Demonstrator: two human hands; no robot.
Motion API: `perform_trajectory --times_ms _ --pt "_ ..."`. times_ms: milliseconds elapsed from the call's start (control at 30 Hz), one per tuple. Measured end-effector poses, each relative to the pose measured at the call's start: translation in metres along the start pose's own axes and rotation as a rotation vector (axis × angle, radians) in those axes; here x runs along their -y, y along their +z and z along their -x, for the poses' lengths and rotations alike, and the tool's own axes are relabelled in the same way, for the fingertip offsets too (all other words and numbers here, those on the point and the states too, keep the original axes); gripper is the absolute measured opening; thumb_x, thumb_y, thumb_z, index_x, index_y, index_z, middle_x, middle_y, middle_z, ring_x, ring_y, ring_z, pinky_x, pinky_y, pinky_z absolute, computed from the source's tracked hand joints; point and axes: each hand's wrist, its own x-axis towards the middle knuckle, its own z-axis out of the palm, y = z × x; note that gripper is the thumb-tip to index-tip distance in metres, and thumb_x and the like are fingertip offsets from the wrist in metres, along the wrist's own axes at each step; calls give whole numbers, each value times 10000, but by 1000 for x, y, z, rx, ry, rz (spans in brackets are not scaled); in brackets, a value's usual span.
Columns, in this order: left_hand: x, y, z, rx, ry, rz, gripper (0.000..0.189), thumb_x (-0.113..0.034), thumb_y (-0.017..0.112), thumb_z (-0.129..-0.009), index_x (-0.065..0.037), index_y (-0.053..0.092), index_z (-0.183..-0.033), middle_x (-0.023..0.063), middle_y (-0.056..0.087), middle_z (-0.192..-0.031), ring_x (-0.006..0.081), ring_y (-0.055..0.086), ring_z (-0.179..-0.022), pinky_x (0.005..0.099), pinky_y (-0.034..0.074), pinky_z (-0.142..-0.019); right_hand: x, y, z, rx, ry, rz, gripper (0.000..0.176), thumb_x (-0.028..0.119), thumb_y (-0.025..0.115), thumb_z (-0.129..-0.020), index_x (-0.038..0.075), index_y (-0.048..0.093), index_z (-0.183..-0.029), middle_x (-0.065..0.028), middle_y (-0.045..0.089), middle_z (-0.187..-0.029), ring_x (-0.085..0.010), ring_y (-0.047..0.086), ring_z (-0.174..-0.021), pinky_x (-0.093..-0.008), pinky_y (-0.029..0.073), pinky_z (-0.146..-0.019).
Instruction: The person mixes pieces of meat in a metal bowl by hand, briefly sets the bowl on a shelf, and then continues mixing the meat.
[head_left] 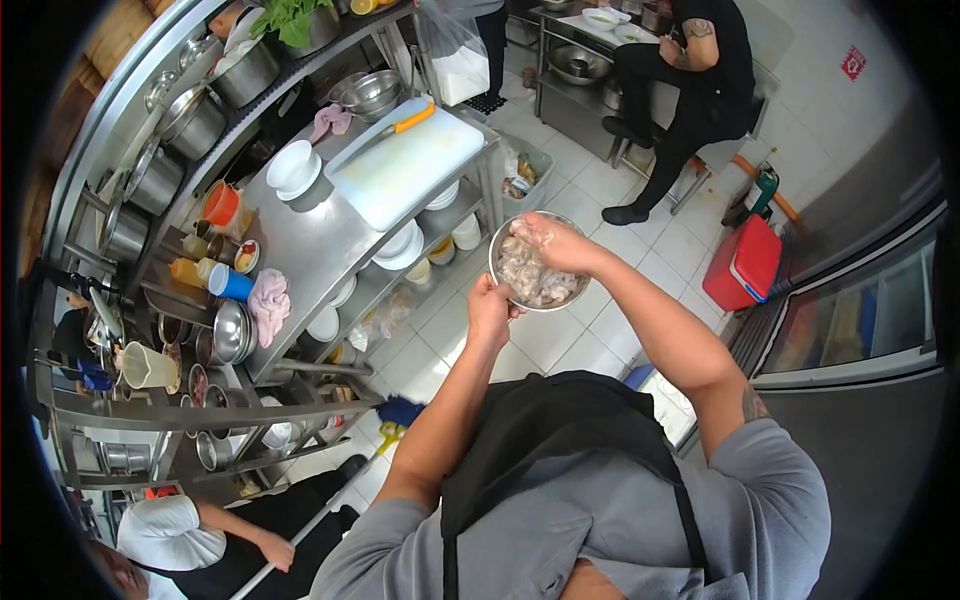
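A round metal bowl [575, 297] with pale, wet-looking pieces of food [530, 275] in it is held out in front of my body, over the tiled floor. My left hand [490, 308] grips the bowl's rim at its near left side, the thumb on the edge. My right hand [555, 243] is in the upper part of the bowl, its fingers bent down among the pieces. Some of the pale pieces touch its fingertips, and what lies under the fingers is hidden.
A steel counter [325, 230] at the left carries a white cutting board [405, 165] and a knife [400, 122]. A person [700, 90] sits at the upper right; another person [235, 540] holds a pole at the lower left. A red cooler [745, 262] stands right.
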Motion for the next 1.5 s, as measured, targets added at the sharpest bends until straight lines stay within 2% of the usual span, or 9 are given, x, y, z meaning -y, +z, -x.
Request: perform_trajectory --times_ms 233,433,567,767,867,1033,1267,1400,1500 --pt "-11 -7 7 -18 11 -29 159 78 523 -762 -59 449 -795 94 564 -645 151 489 -398 279 439 -379 20 -17 -1 299 -13 366 486 12 595 -799 85 591 -1280 -172 573 -1338 -353 569 -1188 -397 434 -1031" --pt "-20 -13 13 14 65 -69 164 64 538 -762 -66 448 -805 87 570 -659 155 508 -420 265 417 -380 -8 14 13 22 -382 631 637 83 717 -738 113 512 -1340 -260 513 -1348 -413 614 -1093 -449 503 -929" --pt "-18 -17 16 27 92 -96 168 63 534 -762 -69 439 -804 80 550 -645 153 489 -411 272 420 -382 7 31 3 156 61 667 632 112 739 -718 104 502 -1305 -271 558 -1234 -421 625 -1035 -480 511 -856" --pt "-14 -35 12 -77 8 -52 156 74 512 -768 -66 445 -784 86 557 -643 151 516 -419 272 434 -359 -19 31 -11 285 -122 555 664 109 741 -698 61 492 -1312 -272 572 -1209 -412 602 -1088 -475 492 -915" --pt "-19 -39 15 -99 24 -54 158 78 509 -775 -65 443 -784 88 557 -646 151 512 -416 275 421 -349 -8 60 1 122 -186 614 576 91 698 -719 19 541 -1269 -296 544 -1260 -382 583 -1153 -464 495 -926" --pt "-14 -54 20 -70 90 -82 165 85 527 -764 -57 445 -785 101 571 -644 166 519 -408 277 400 -346 2 88 -16 -37 -43 740 346 113 677 -726 35 628 -1060 -208 699 -849 -384 696 -822 -466 563 -721" --pt "-29 -86 25 -143 74 -56 133 55 523 -778 -58 458 -799 85 563 -645 147 513 -420 278 398 -357 38 80 -31 141 -124 688 240 -1 595 -738 27 686 -957 -211 671 -1041 -374 657 -979 -449 532 -861" --pt "-31 -106 29 -206 95 -43 119 44 527 -761 -53 478 -809 84 578 -650 147 524 -425 267 406 -366 50 86 -27 325 -280 484 409 135 696 -757 44 588 -1141 -231 590 -1153 -372 607 -1079 -458 510 -899" --pt "-31 -110 34 -200 105 -96 121 45 533 -759 -54 486 -809 78 576 -649 146 510 -416 264 405 -365 56 123 -21 141 -405 686 464 171 718 -740 73 566 -1167 -231 559 -1191 -381 609 -1057 -479 507 -866"
